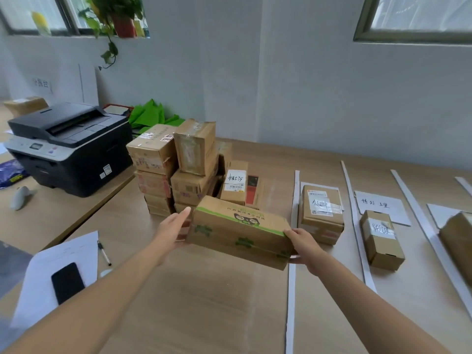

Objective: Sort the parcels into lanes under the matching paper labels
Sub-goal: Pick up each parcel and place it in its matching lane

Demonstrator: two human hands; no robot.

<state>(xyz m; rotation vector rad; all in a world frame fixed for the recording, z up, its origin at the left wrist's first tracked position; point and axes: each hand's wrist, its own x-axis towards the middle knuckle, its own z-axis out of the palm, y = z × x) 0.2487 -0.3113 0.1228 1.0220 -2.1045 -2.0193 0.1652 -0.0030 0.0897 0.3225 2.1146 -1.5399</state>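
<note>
I hold a long cardboard parcel with green print in the air above the table, in front of the parcel pile. My left hand presses its left end with fairly straight fingers. My right hand grips its right end, fingers curled over the corner. White paper strips divide the table into lanes. One lane holds a labelled box. The lane beside it has a paper label and a small box. A further box lies at the right edge.
A black printer stands on the left desk. A sheet of paper with a black phone and a pen lie near the left front. Green bags sit behind the pile against the wall.
</note>
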